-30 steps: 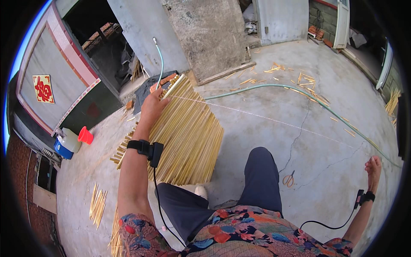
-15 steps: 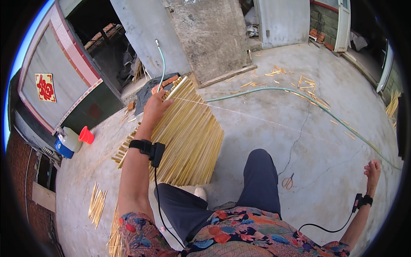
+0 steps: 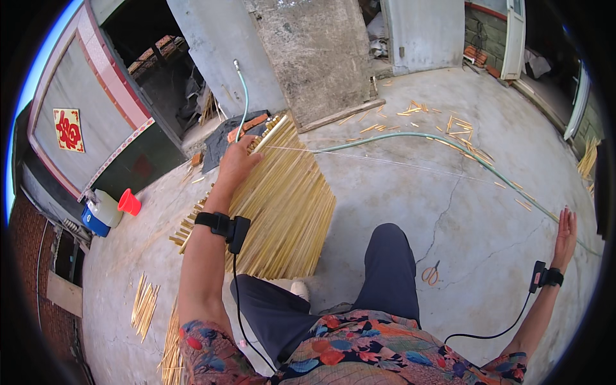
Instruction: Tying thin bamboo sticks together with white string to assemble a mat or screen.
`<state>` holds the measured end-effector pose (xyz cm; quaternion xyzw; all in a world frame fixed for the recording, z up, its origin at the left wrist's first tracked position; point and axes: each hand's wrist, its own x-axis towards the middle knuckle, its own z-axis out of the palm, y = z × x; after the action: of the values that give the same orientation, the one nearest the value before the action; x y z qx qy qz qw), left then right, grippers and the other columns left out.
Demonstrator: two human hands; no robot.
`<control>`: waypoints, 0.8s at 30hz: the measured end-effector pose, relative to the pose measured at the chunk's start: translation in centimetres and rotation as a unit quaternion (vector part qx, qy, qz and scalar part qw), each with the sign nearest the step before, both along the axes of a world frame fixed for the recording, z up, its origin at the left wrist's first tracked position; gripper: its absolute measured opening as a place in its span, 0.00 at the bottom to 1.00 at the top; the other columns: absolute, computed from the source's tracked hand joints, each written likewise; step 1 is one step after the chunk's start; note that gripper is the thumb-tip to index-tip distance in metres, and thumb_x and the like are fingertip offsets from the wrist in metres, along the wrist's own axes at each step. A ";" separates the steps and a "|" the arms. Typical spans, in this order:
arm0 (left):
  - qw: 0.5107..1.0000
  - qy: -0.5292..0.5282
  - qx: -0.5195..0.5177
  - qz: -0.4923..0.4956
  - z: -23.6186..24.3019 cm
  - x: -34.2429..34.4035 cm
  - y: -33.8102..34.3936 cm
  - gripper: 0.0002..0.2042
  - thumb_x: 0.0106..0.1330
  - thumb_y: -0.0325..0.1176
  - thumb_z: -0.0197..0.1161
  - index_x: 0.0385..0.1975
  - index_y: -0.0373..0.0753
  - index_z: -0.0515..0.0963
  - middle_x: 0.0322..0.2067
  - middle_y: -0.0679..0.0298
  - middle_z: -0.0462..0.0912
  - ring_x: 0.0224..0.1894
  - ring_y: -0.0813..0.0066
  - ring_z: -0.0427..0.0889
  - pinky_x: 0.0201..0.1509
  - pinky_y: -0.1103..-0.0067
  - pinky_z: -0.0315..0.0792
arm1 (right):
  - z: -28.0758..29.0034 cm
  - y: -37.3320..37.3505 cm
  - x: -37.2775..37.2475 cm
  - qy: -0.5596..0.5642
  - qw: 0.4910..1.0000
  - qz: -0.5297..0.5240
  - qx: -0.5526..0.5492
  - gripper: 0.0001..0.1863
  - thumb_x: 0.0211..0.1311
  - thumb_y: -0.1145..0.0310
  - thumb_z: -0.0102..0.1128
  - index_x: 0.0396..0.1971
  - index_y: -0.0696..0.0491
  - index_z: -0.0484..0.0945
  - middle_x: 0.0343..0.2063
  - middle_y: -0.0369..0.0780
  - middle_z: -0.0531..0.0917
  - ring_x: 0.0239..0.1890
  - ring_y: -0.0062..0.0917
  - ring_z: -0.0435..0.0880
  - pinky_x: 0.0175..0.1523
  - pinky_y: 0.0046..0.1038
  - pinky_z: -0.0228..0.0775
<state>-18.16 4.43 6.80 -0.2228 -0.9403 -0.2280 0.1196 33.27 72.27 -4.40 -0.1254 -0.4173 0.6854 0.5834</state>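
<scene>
My left hand (image 3: 239, 162) grips the upper edge of a mat of straight yellow plant stalks (image 3: 285, 199), its thumb lying along a thicker pale stalk. The mat stands tilted in front of my left leg, its stalk ends making a stepped edge. From beside my left thumb a thin white thread (image 3: 359, 156) runs out to the right, fading from sight before my right hand. Far out at the right, my right hand (image 3: 566, 236) is raised with its fingers stretched out. Whether the thread touches it cannot be made out.
Orange-handled scissors (image 3: 430, 274) lie on the concrete right of my knee. A green hose (image 3: 410, 133) curves across the ground among scattered stalk pieces (image 3: 459, 128). Bundled stalks (image 3: 146, 308) lie at the lower left. A red bucket (image 3: 129, 203) and a white jug (image 3: 104, 208) stand left.
My right hand has risen a little and its curled fingers have straightened. My left hand has shifted slightly down along the mat's edge, which it still grips.
</scene>
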 end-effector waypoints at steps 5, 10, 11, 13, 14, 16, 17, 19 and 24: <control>0.997 0.000 0.040 -0.068 1.1 1.7 1.5 0.25 0.51 0.34 0.64 0.51 0.34 0.71 0.42 0.49 0.80 0.43 0.55 0.80 0.48 0.70 0.71 | 3.9 -1.3 -6.9 0.084 0.992 0.090 -0.002 0.25 0.64 0.77 0.51 0.59 0.64 0.59 0.46 0.44 0.73 0.54 0.27 0.72 0.63 0.27 0.65; 0.998 -0.008 0.018 -0.058 1.1 2.4 2.0 0.25 0.50 0.35 0.64 0.49 0.31 0.71 0.42 0.48 0.80 0.43 0.54 0.80 0.48 0.71 0.71 | 11.4 -21.4 -22.3 -0.056 0.962 0.241 0.114 0.33 0.59 0.76 0.57 0.62 0.65 0.53 0.33 0.36 0.74 0.42 0.26 0.79 0.51 0.26 0.74; 0.997 -0.022 0.025 -0.063 1.3 2.6 1.8 0.24 0.51 0.34 0.65 0.48 0.31 0.72 0.41 0.48 0.80 0.43 0.55 0.80 0.48 0.71 0.71 | 12.8 -26.0 -24.7 -0.105 0.954 0.251 0.125 0.34 0.58 0.76 0.57 0.62 0.65 0.52 0.32 0.36 0.74 0.40 0.27 0.81 0.49 0.27 0.75; 0.996 -0.039 0.032 -0.070 1.4 2.7 1.5 0.23 0.51 0.34 0.65 0.47 0.30 0.73 0.40 0.48 0.80 0.42 0.56 0.80 0.48 0.71 0.70 | 13.2 -31.3 -28.2 -0.141 0.921 0.339 0.130 0.32 0.57 0.77 0.56 0.61 0.64 0.54 0.31 0.36 0.73 0.35 0.29 0.82 0.44 0.28 0.77; 0.994 -0.054 0.053 -0.083 1.9 3.0 1.7 0.22 0.51 0.34 0.65 0.46 0.29 0.73 0.39 0.49 0.81 0.41 0.58 0.80 0.47 0.72 0.71 | 13.0 -32.8 -29.1 -0.143 0.899 0.390 0.139 0.32 0.57 0.78 0.56 0.61 0.64 0.55 0.30 0.36 0.73 0.34 0.29 0.83 0.43 0.28 0.77; 0.991 -0.076 0.069 -0.091 2.1 3.5 1.7 0.21 0.52 0.34 0.65 0.44 0.29 0.74 0.37 0.49 0.81 0.40 0.60 0.80 0.46 0.73 0.71 | 12.1 -36.0 -31.7 -0.146 0.855 0.475 0.145 0.28 0.57 0.79 0.55 0.58 0.63 0.59 0.29 0.37 0.73 0.31 0.25 0.82 0.37 0.26 0.77; 0.992 -0.090 0.059 -0.071 2.5 4.0 2.0 0.20 0.53 0.34 0.64 0.44 0.29 0.75 0.36 0.50 0.81 0.38 0.63 0.80 0.45 0.73 0.71 | 11.4 -37.4 -33.0 -0.141 0.846 0.491 0.155 0.23 0.57 0.79 0.54 0.54 0.63 0.64 0.29 0.36 0.73 0.29 0.23 0.81 0.35 0.24 0.75; 0.992 -0.107 0.041 -0.048 3.4 5.1 2.6 0.19 0.54 0.33 0.64 0.44 0.29 0.75 0.34 0.50 0.81 0.36 0.65 0.80 0.44 0.73 0.71 | 10.1 -39.6 -35.3 -0.157 0.816 0.521 0.196 0.14 0.58 0.77 0.54 0.45 0.62 0.72 0.27 0.35 0.73 0.27 0.19 0.79 0.31 0.21 0.72; 0.982 -0.159 0.086 -0.046 3.7 5.8 2.9 0.16 0.56 0.31 0.62 0.43 0.29 0.75 0.28 0.54 0.81 0.30 0.74 0.77 0.38 0.77 0.70 | 8.5 -44.4 -39.2 -0.153 0.817 0.491 0.261 0.06 0.61 0.73 0.55 0.35 0.59 0.78 0.26 0.36 0.75 0.26 0.21 0.78 0.31 0.23 0.70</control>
<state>-12.36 7.37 10.54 -0.2152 -0.9129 -0.3461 -0.0235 -5.91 27.82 4.11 0.1496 -0.6703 0.7186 0.1095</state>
